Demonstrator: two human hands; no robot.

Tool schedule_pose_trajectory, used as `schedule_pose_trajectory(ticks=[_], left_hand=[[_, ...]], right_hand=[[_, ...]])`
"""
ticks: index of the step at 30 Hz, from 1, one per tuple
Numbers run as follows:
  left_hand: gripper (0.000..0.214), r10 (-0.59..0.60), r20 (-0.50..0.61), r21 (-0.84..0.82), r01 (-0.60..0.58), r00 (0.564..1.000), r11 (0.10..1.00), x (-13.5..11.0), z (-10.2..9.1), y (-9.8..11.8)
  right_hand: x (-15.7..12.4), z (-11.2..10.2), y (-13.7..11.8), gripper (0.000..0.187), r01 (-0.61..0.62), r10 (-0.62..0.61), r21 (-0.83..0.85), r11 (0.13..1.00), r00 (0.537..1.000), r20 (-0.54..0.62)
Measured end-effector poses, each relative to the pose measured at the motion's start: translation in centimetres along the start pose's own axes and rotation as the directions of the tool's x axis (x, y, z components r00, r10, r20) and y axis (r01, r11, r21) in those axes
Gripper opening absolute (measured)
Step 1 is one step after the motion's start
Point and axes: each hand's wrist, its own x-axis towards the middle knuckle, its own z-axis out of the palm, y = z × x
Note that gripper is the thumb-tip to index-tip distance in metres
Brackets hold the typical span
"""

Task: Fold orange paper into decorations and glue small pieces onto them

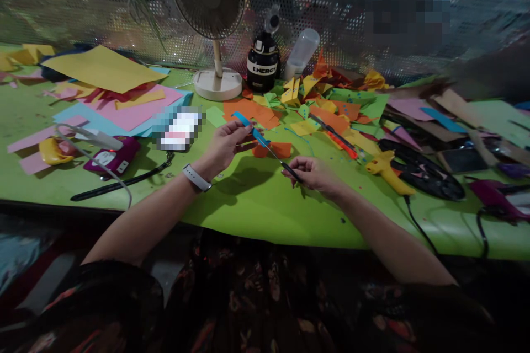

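My left hand [226, 145], with a white watch on the wrist, pinches a narrow blue paper strip [248, 126] above the green table [248, 204]. My right hand [313, 173] is closed round the dark handles of a pair of scissors [276, 158], whose blades reach up to the strip. Orange paper [282, 149] lies on the table just behind the blades.
A small fan [209, 5] stands at the back, beside a black bottle [263, 64] and a clear container [302, 53]. Coloured paper sheets [103, 69] are stacked at the left, and paper scraps [331, 105] are heaped centre right. A yellow glue gun [387, 171] lies at the right.
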Motion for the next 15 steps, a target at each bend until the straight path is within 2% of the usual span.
schedule_pose_trajectory(ticks=[10, 15], left_hand=[[0.011, -0.014, 0.034, 0.027, 0.014, 0.999, 1.0, -0.35, 0.2, 0.06], [0.011, -0.002, 0.054, 0.008, 0.002, 0.999, 1.0, -0.26, 0.08, -0.1]], right_hand=[[-0.1, 0.03, -0.33, 0.034, -0.009, 0.009, -0.013, 1.0, 1.0, 0.004], [-0.08, 0.16, -0.57, 0.042, -0.007, 0.007, 0.008, 1.0, 1.0, -0.004]])
